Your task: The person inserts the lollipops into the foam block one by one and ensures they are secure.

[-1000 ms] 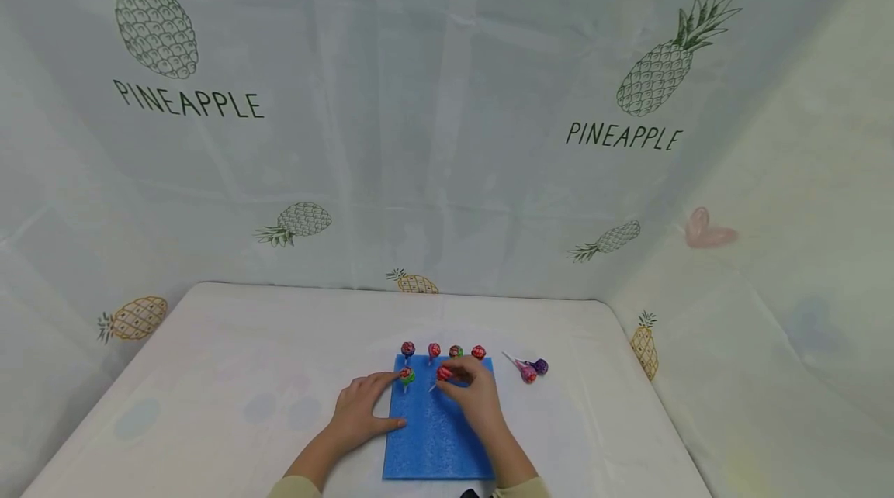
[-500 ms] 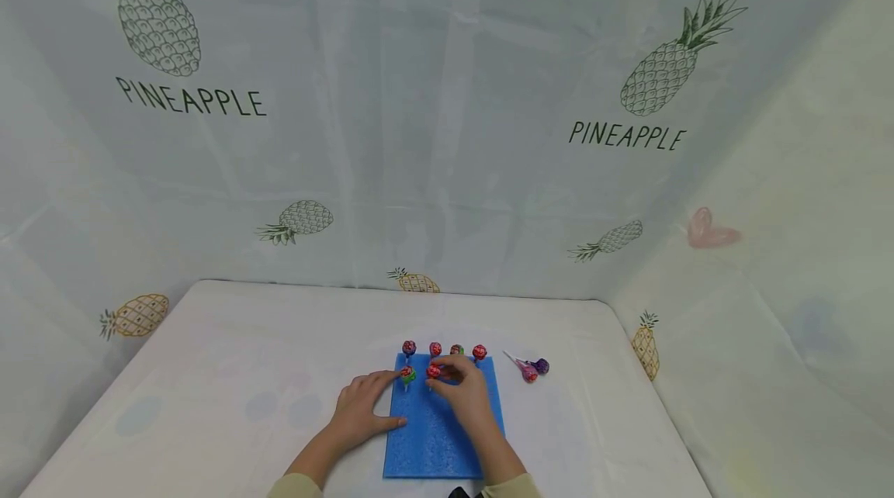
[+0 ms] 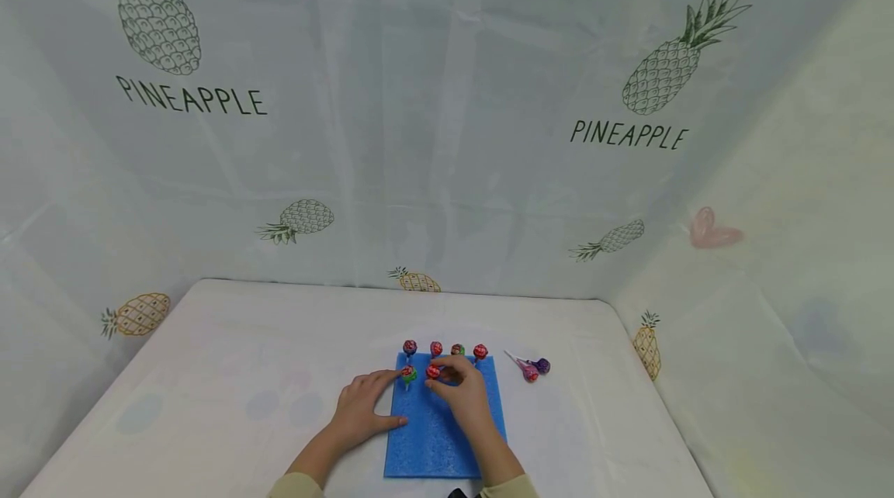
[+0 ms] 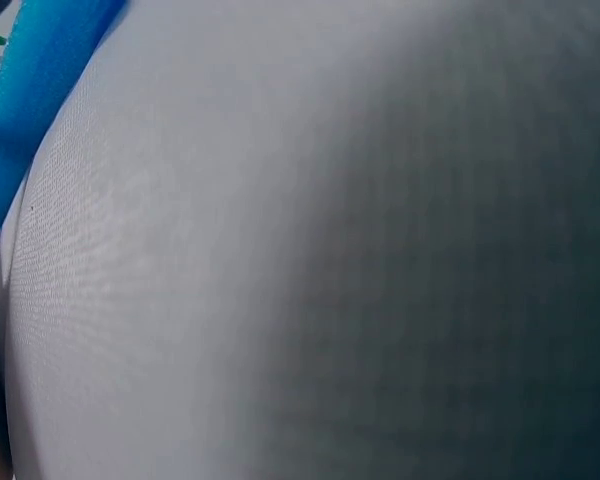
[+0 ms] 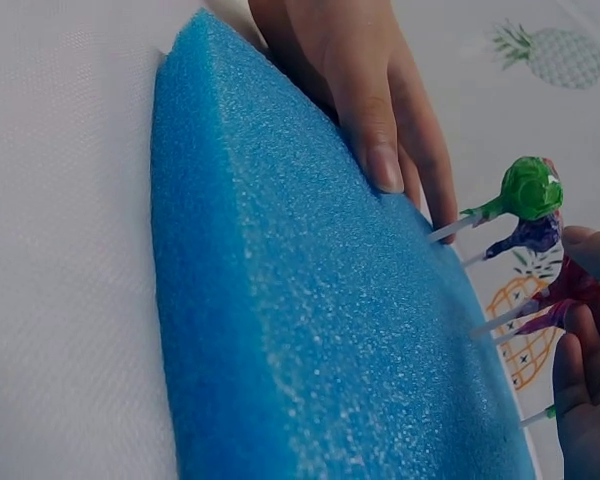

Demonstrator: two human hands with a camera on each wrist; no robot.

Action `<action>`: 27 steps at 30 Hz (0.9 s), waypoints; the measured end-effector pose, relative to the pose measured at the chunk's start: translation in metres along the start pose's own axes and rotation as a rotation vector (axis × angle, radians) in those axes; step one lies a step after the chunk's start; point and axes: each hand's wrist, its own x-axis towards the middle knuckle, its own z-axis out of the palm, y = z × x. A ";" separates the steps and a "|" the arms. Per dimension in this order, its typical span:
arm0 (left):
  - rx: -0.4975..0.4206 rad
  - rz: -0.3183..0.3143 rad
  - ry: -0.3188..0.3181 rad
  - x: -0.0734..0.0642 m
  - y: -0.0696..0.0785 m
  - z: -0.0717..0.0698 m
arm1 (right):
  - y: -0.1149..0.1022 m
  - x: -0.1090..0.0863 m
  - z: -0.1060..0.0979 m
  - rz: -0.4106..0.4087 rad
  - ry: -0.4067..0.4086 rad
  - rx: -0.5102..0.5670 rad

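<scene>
A blue foam block lies on the white-covered table. My right hand pinches a red lollipop by its candy head; in the right wrist view its white stick meets the foam's top. My left hand rests along the block's left edge, fingers extended, thumb on the top face. Close to its fingertips a green-and-red lollipop stands in the foam. Behind these, a row of lollipops stands along the far edge: a dark purple-red one, a red one, a green-red one and another red one.
To the right of the block, a pink lollipop and a purple lollipop lie on the table, sticks together. A pineapple-print cloth hangs behind the table and along its sides.
My right hand has moved a little left with the red lollipop, whose tilted stick is now upright at the foam, beside the green-and-red one. The left hand has stayed in place.
</scene>
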 end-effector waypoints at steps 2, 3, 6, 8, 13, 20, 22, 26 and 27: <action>0.001 -0.001 -0.004 0.000 0.000 0.000 | 0.001 0.000 0.000 0.007 -0.002 -0.001; -0.003 -0.003 -0.006 0.000 0.000 0.000 | 0.001 0.000 0.000 0.009 -0.002 -0.002; -0.005 -0.003 -0.012 0.000 0.001 0.000 | 0.001 0.001 0.001 0.017 0.003 0.005; -0.006 -0.003 -0.015 -0.001 0.001 -0.001 | 0.001 0.001 0.002 0.016 0.008 0.008; -0.011 -0.007 -0.019 -0.001 0.002 -0.001 | 0.001 0.001 0.002 0.006 0.018 0.029; -0.008 -0.003 -0.013 -0.001 0.002 -0.001 | -0.026 -0.007 -0.001 0.011 0.010 0.024; -0.008 0.001 -0.011 -0.001 0.002 -0.002 | -0.023 -0.006 0.000 0.002 0.017 0.033; -0.010 0.001 -0.010 -0.001 0.001 -0.001 | 0.004 0.001 0.005 -0.003 0.036 0.046; -0.010 -0.001 -0.009 -0.001 0.001 -0.002 | 0.008 0.002 0.006 -0.005 0.039 0.046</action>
